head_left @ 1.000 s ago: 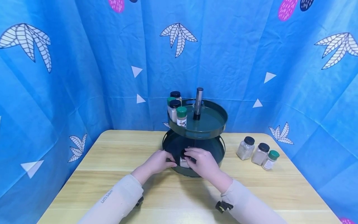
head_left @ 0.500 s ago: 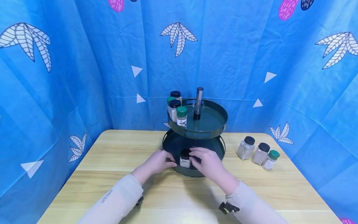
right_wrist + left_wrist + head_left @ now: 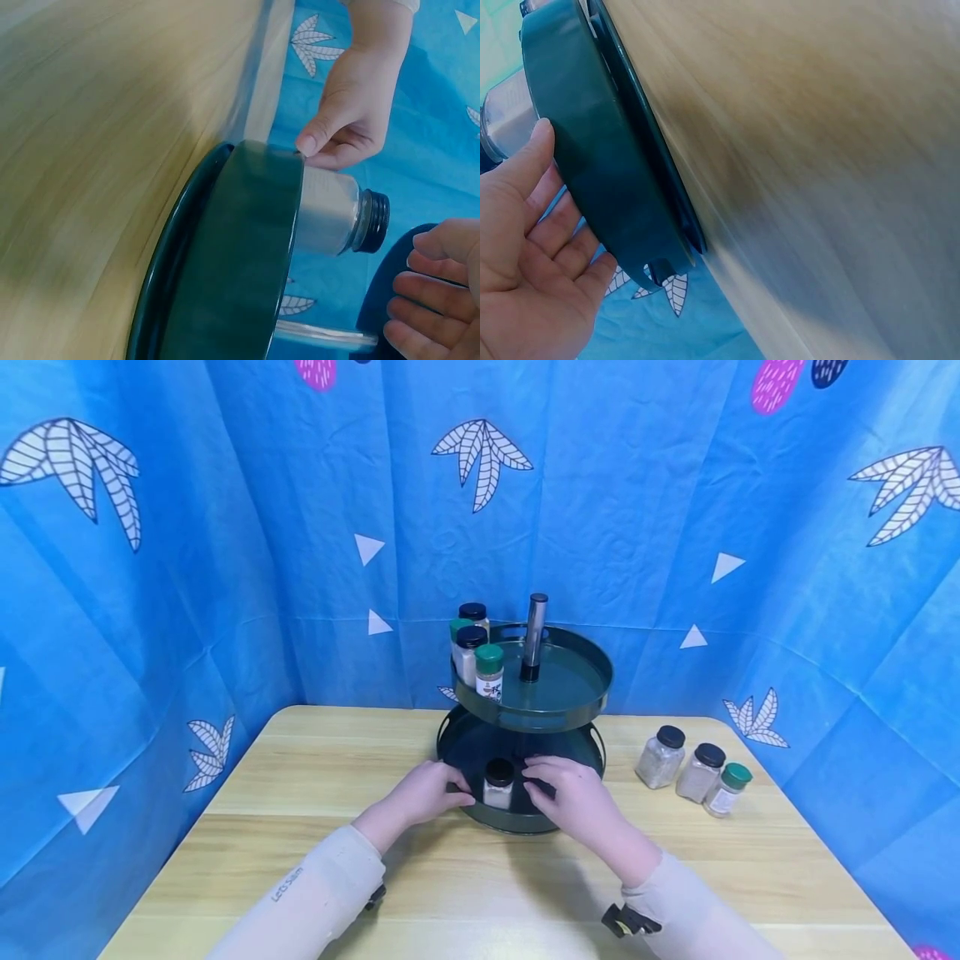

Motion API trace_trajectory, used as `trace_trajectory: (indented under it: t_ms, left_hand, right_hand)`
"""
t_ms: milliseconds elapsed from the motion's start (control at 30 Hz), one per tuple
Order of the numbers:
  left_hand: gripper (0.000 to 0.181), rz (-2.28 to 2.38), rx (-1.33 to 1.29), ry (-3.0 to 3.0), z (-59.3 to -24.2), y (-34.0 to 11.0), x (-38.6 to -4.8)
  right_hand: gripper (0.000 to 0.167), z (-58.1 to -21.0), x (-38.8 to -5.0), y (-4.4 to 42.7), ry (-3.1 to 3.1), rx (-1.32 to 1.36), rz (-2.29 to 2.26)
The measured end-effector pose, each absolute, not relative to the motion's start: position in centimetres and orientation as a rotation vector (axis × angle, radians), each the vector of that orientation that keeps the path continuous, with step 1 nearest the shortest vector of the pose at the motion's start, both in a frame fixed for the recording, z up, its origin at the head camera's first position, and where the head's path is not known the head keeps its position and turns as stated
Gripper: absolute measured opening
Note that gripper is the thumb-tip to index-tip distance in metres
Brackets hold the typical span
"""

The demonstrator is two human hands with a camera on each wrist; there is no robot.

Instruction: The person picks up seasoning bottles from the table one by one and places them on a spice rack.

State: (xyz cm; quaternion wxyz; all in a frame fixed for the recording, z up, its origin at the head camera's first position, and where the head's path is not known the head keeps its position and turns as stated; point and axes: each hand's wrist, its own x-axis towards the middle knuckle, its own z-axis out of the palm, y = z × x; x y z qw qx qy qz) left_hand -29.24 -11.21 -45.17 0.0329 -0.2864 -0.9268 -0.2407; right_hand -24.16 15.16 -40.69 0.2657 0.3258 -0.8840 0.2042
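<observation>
A spice jar with a black lid (image 3: 498, 783) stands upright in the front of the dark green lower tray (image 3: 510, 823) of a two-tier rack. At the front left my left hand (image 3: 426, 793) pinches the lower tray's rim between thumb and fingers, close beside the jar. The right wrist view also shows that left hand (image 3: 360, 112) at the rim. To the jar's right, my right hand (image 3: 573, 793) hovers over the lower tray with fingers loosely bent and nothing between them. A gap separates the right fingers (image 3: 431, 296) from the jar's lid (image 3: 375, 220).
On the upper tray (image 3: 562, 685), several black- and green-lidded jars (image 3: 489, 672) crowd the left side, near a metal post (image 3: 533, 639). Two black-lidded jars (image 3: 660, 760) and a green-lidded jar (image 3: 726, 792) stand on the wooden table (image 3: 337, 743) at right. Blue curtains (image 3: 480, 560) surround the table.
My right hand has let go of the black-lidded spice jar and drawn away to the right. The jar stays in the lower tray, and my left hand keeps its place at the rim.
</observation>
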Motion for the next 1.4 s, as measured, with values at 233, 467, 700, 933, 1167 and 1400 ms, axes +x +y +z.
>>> trace_trajectory:
  t_ms: [233,467,700,933,1167,1400]
  left_hand:
    - [0.011,-0.751,-0.882,-2.857,-45.1,-11.2,-29.2]
    - [0.011,-0.761,-0.876,-2.863,-45.1,-11.2,-29.2]
    - [0.011,-0.754,-0.873,-2.868,-45.2,-11.2,-29.4]
    - [0.011,-0.758,-0.866,-2.879,-45.1,-11.2,-29.3]
    - [0.011,-0.751,-0.859,-2.883,-45.1,-11.1,-29.2]
    - [0.01,-0.749,-0.855,-2.883,-45.2,-11.1,-29.3]
  right_hand:
    - [0.016,-40.5,-23.9,16.1,-2.422,0.838,0.521]
    - [0.016,-40.1,-24.0,17.4,-2.441,0.799,0.527]
    - [0.016,-39.9,-24.0,18.9,-2.458,0.75,0.534]
    - [0.017,-39.8,-23.8,20.4,-2.442,0.733,0.475]
    - [0.016,-39.7,-23.9,22.2,-2.459,0.67,0.475]
    - [0.018,-39.4,-24.3,23.8,-2.489,0.578,0.488]
